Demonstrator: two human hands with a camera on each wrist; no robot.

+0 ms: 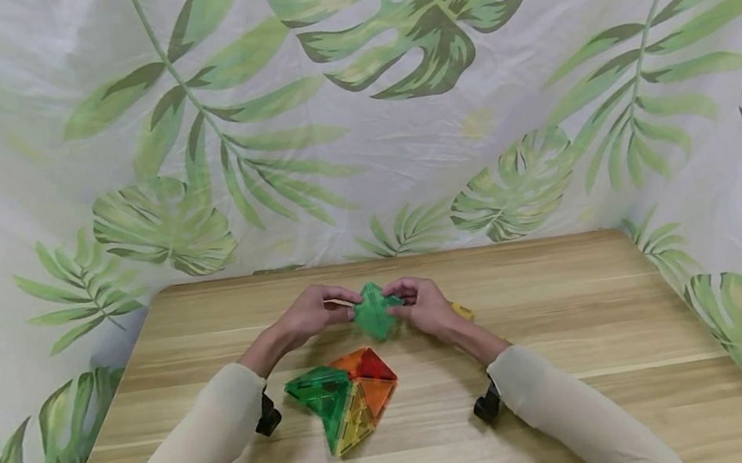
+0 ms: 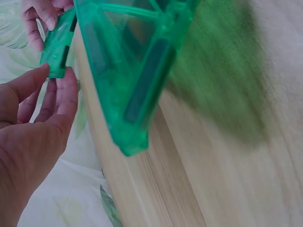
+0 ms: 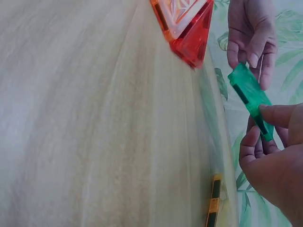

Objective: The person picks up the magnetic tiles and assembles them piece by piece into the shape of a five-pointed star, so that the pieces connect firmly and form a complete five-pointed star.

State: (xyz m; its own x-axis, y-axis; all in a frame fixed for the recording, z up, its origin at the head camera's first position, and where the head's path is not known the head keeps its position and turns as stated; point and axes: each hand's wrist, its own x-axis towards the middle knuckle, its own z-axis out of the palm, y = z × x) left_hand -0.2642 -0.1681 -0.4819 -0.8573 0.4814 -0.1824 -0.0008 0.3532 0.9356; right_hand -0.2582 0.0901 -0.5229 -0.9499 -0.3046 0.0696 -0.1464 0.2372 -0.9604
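Note:
A translucent green magnetic tile (image 1: 374, 316) is held above the far middle of the table. My left hand (image 1: 308, 315) pinches its left corner between thumb and fingertips. On the other side my right hand (image 1: 430, 305) pinches the right corner. Seen edge-on in the right wrist view, the green tile (image 3: 251, 97) shows dark magnet strips along its side. Nearer to me lies a raised shape of joined magnetic tiles (image 1: 318, 388) in green, yellow, orange and red. Its green part (image 2: 128, 71) looms large in the left wrist view.
A yellow-orange tile (image 1: 462, 311) lies on the table just beyond my right wrist, partly hidden by it. The wooden table (image 1: 563, 283) ends at a leaf-print cloth (image 1: 396, 157) hanging behind it. Black wrist camera mounts (image 1: 486, 405) hang below the sleeves.

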